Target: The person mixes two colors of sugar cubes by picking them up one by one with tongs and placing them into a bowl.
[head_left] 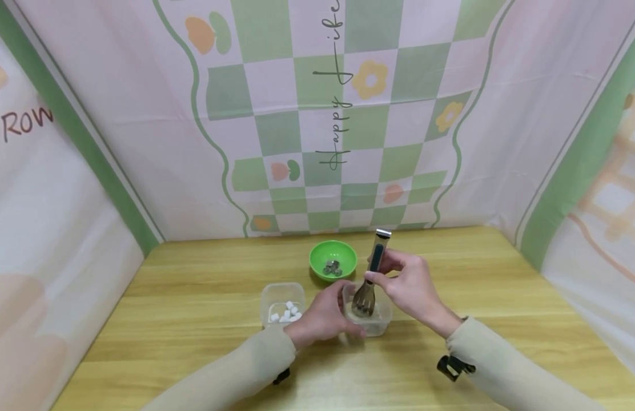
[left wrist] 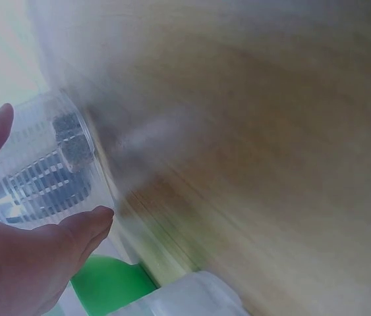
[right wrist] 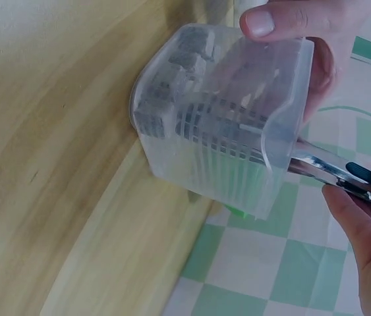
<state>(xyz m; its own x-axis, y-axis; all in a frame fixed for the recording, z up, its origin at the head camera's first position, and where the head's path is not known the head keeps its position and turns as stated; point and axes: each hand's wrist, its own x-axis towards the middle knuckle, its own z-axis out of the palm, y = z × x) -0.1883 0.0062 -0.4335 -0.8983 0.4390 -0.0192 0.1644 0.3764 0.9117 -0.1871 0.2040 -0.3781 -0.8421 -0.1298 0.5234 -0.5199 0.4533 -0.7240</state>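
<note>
My right hand (head_left: 412, 285) pinches the handle of metal tongs (head_left: 377, 257) with dark grips between thumb and fingers. Their slotted ends point down inside a clear plastic container (head_left: 380, 327). Around that container's side curls my left hand (head_left: 325, 311), thumb at the near side and fingers at the far side. Several small dark grey pieces (right wrist: 155, 112) lie at its bottom in the right wrist view, close by the slotted ends. The left wrist view has the same container (left wrist: 40, 131) between the left thumb and fingers.
Behind the container stands a green bowl (head_left: 317, 254) with several grey pieces (head_left: 332, 268) in it. A second clear container (head_left: 268, 294), left of my left hand, holds several white cubes (head_left: 289, 306). A printed cloth (head_left: 317, 200) hangs along the back of the wooden table (head_left: 194, 297).
</note>
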